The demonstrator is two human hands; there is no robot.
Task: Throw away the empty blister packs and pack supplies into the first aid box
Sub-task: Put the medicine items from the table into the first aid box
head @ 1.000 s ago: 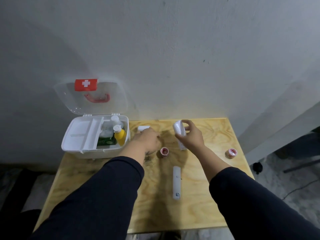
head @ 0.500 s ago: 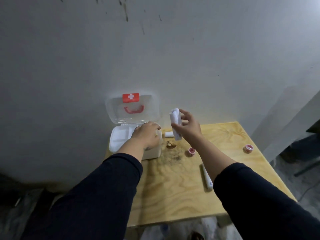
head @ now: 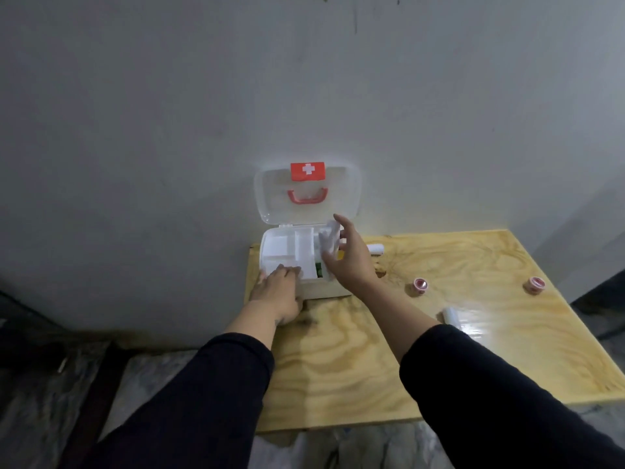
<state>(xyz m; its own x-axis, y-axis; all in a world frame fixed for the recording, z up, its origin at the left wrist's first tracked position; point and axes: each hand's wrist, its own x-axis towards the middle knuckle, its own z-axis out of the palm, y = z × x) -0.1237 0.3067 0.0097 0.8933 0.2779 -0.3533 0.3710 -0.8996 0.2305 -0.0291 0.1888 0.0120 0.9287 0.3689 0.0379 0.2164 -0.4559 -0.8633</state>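
Note:
The white first aid box stands open at the table's far left corner, its clear lid with a red cross leaning on the wall. A white divider tray sits in its left part; green and yellow items show beside it. My right hand hovers over the box's right part, gripping a white pack. My left hand rests on the box's front left edge, fingers curled on the rim.
On the wooden table lie two small red-and-white tape rolls, a white tube near my right forearm and another white tube behind my right hand. A grey wall rises behind.
My right hand has carried the white pack leftward from above the table to over the open box. My left hand moved to the box's front left edge. The camera swung left.

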